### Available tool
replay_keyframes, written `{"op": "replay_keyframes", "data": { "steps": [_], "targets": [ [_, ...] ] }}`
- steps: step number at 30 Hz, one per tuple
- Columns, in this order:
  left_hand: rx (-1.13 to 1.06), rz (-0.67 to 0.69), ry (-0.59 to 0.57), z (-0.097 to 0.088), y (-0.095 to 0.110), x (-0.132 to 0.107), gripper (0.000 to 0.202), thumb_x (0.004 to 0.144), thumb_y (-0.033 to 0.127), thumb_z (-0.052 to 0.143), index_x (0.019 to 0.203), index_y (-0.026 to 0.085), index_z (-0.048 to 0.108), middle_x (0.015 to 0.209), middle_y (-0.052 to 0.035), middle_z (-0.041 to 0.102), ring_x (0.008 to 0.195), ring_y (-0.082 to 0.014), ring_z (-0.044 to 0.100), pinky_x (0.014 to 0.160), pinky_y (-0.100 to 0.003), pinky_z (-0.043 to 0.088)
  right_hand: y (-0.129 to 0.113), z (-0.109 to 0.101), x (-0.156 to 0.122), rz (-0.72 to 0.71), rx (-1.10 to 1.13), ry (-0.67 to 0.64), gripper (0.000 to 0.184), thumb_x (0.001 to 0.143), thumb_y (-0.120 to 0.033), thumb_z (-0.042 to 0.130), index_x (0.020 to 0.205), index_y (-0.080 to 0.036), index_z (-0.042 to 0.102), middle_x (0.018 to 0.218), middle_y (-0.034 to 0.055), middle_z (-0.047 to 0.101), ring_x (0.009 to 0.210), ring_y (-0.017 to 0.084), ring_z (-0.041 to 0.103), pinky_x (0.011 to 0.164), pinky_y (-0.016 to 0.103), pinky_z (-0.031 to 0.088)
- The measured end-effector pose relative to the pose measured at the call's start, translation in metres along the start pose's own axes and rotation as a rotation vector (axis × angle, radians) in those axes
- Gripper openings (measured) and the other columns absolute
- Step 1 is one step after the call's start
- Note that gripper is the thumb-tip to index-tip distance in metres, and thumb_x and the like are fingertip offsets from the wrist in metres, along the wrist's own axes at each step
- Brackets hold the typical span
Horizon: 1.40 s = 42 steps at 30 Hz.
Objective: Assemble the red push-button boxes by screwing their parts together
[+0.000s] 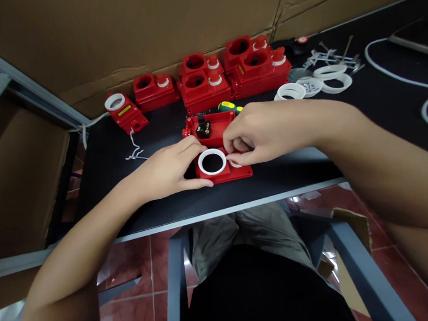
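Note:
A red box cover (224,173) lies on the black bench in front of me, with a large white ring (213,173) around its round opening. My left hand (173,168) is closed on the cover's left end, thumb at the front edge and fingers behind. At its right end, my right hand (256,135) has curled fingers and a thumb pinched at a smaller white ring (235,164), which they partly hide. Just behind sits an open red box base (218,125) with a black switch block (203,128) inside.
Several red boxes (204,92) line the cardboard wall. A green-yellow screwdriver handle (230,107) lies behind the base. Loose white rings (336,84) and metal rods (335,58) are at the right. On the left stands a red box with wires (127,115). The bench's front edge (203,214) is close.

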<state>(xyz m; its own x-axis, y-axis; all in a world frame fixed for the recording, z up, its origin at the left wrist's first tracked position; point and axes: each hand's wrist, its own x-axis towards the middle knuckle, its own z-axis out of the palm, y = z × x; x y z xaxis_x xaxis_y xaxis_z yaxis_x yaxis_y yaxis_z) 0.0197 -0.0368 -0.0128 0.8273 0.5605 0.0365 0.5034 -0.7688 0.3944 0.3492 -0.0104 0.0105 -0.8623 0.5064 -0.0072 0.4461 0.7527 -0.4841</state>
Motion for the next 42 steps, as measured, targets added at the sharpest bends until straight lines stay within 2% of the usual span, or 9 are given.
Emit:
{"op": "replay_keyframes", "data": {
  "steps": [4, 8, 15, 20, 25, 32, 37, 39, 42],
  "targets": [
    [0.009, -0.04, 0.005, 0.0, 0.003, 0.0, 0.059, 0.117, 0.067, 0.096, 0.148, 0.02, 0.078, 0.143, -0.0147, 0.083, 0.105, -0.0293, 0.081, 0.092, -0.039, 0.065, -0.001, 0.001, 0.0, 0.031, 0.0, -0.016, 0.025, 0.11, -0.035, 0.078, 0.088, -0.022, 0.078, 0.081, 0.0008, 0.084, 0.068, 0.016, 0.066, 0.073, 0.035, 0.039],
    [0.013, -0.052, 0.019, 0.001, 0.005, 0.001, 0.061, 0.115, 0.069, 0.097, 0.145, 0.02, 0.079, 0.138, -0.0139, 0.083, 0.099, -0.0283, 0.079, 0.089, -0.038, 0.063, -0.003, 0.002, 0.0, -0.001, 0.006, 0.001, 0.029, 0.11, -0.036, 0.078, 0.085, -0.022, 0.075, 0.079, 0.0003, 0.082, 0.068, 0.016, 0.066, 0.074, 0.035, 0.039],
    [0.003, -0.044, 0.039, 0.002, 0.004, 0.001, 0.063, 0.114, 0.072, 0.098, 0.143, 0.02, 0.08, 0.132, -0.0121, 0.083, 0.1, -0.0297, 0.08, 0.093, -0.039, 0.064, -0.018, -0.001, 0.005, 0.14, -0.038, -0.078, 0.023, 0.106, -0.023, 0.081, 0.084, -0.022, 0.073, 0.082, 0.002, 0.082, 0.072, 0.017, 0.062, 0.08, 0.039, 0.04],
    [0.006, -0.023, 0.045, 0.003, 0.003, 0.001, 0.066, 0.114, 0.076, 0.097, 0.143, 0.02, 0.08, 0.132, -0.0127, 0.082, 0.103, -0.0312, 0.081, 0.094, -0.04, 0.065, -0.01, 0.0, 0.006, 0.062, -0.051, -0.06, 0.03, 0.105, -0.02, 0.078, 0.077, -0.022, 0.067, 0.07, -0.0025, 0.072, 0.064, 0.013, 0.052, 0.076, 0.038, 0.034],
    [0.016, -0.029, 0.036, 0.003, 0.002, 0.001, 0.065, 0.116, 0.077, 0.094, 0.144, 0.02, 0.079, 0.132, -0.0125, 0.083, 0.102, -0.0304, 0.081, 0.093, -0.039, 0.065, 0.001, 0.001, 0.004, 0.0, -0.008, -0.025, 0.036, 0.112, -0.027, 0.076, 0.078, -0.022, 0.066, 0.07, -0.0026, 0.073, 0.064, 0.013, 0.055, 0.073, 0.037, 0.032],
    [0.015, -0.016, 0.04, 0.003, 0.001, 0.0, 0.067, 0.117, 0.08, 0.091, 0.144, 0.02, 0.079, 0.133, -0.0127, 0.083, 0.102, -0.0302, 0.081, 0.092, -0.039, 0.065, -0.015, -0.006, 0.006, 0.2, -0.121, -0.076, 0.053, 0.122, -0.024, 0.075, 0.07, -0.022, 0.06, 0.06, -0.0026, 0.059, 0.058, 0.013, 0.043, 0.074, 0.041, 0.031],
    [0.009, -0.019, 0.031, 0.003, 0.001, 0.0, 0.066, 0.117, 0.078, 0.091, 0.146, 0.02, 0.079, 0.134, -0.0125, 0.083, 0.1, -0.0295, 0.08, 0.094, -0.04, 0.065, -0.027, -0.006, 0.013, 0.345, -0.103, -0.137, 0.058, 0.128, -0.025, 0.071, 0.07, -0.022, 0.063, 0.056, -0.0022, 0.066, 0.054, 0.014, 0.057, 0.076, 0.039, 0.04],
    [0.001, -0.033, 0.02, 0.002, 0.002, 0.001, 0.066, 0.116, 0.078, 0.093, 0.147, 0.021, 0.079, 0.135, -0.0125, 0.083, 0.101, -0.0298, 0.08, 0.095, -0.041, 0.066, -0.025, -0.004, 0.014, 0.329, -0.097, -0.123, 0.058, 0.13, -0.028, 0.068, 0.072, -0.022, 0.065, 0.054, -0.002, 0.066, 0.053, 0.017, 0.061, 0.078, 0.039, 0.044],
    [-0.004, -0.045, 0.011, 0.0, 0.002, 0.001, 0.067, 0.115, 0.079, 0.093, 0.147, 0.021, 0.079, 0.137, -0.0133, 0.083, 0.105, -0.0315, 0.081, 0.097, -0.042, 0.067, -0.017, -0.002, 0.01, 0.217, -0.037, -0.067, 0.054, 0.129, -0.03, 0.063, 0.076, -0.023, 0.066, 0.055, -0.0018, 0.065, 0.055, 0.017, 0.06, 0.077, 0.039, 0.044]
  ]
}}
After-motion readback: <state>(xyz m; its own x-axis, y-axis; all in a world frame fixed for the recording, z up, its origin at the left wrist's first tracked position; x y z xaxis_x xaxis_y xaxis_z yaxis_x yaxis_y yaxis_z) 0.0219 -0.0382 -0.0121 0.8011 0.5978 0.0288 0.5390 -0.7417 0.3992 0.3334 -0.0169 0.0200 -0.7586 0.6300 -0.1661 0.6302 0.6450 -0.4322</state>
